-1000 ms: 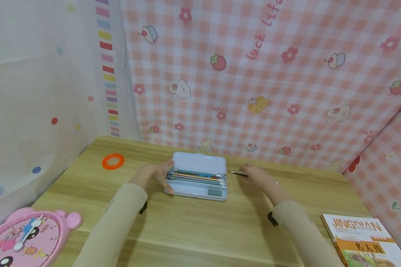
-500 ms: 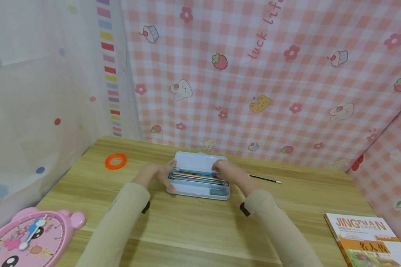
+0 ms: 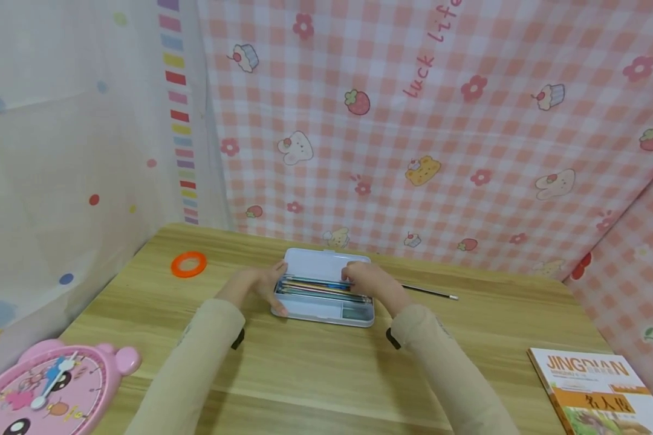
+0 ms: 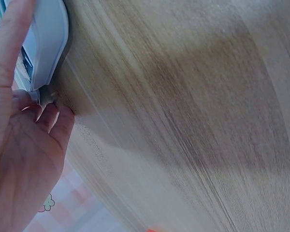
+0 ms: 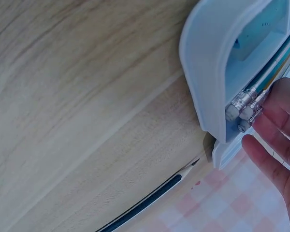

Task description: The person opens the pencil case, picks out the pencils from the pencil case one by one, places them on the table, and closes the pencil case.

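An open white pencil case lies on the table, its lid tipped back toward the wall. Several pencils lie in its long slot, and a green eraser sits in the small front compartment. My left hand grips the case's left end, thumb along the front and fingers round the back corner. Over the pencils' right half is my right hand, its fingertips down beside their metal-banded eraser ends; I cannot tell whether it pinches one. A black pencil lies on the table behind my right wrist.
An orange tape ring lies at the back left. The pink clock is at the front left, a book at the front right. A pink checked cloth hangs along the table's back edge.
My right hand has left the black pencil on the table and moved left into the pencil case, then slightly further left. My left hand stays at the case's left end.
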`<state>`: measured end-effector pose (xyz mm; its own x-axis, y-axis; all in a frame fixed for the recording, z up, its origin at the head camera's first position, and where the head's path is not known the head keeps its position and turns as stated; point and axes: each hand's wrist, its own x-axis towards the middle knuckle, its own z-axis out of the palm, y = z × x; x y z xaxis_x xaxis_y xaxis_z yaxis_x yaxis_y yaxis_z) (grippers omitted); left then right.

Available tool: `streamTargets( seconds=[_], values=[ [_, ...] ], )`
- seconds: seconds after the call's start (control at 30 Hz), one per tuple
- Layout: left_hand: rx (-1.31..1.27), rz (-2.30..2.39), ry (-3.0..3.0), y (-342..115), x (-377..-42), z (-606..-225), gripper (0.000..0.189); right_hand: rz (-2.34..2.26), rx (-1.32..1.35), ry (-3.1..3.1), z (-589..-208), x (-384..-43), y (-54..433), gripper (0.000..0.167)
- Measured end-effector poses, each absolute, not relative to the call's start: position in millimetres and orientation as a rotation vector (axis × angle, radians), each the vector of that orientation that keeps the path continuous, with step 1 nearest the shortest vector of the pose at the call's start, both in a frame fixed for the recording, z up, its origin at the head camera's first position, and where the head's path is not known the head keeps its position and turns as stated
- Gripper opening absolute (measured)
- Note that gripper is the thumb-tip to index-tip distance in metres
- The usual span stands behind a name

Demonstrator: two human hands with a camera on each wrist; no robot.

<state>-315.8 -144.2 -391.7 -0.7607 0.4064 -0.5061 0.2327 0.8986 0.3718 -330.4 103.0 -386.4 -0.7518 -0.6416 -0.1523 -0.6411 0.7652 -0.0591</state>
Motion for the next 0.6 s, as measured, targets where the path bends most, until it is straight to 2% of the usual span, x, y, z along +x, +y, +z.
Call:
streamTargets(
  seconds=[0.33, 0.6],
  values=[
    [0.495, 0.343, 2.466, -146, -317, -393, 0.118, -0.069, -1.036, 2.788, -386, -335, 105, 0.004],
    [0.470, 0.397, 2.454, -145, -315, -392, 0.118, -0.143, -1.070, 2.844, -377, -335, 135, 0.009]
  ],
)
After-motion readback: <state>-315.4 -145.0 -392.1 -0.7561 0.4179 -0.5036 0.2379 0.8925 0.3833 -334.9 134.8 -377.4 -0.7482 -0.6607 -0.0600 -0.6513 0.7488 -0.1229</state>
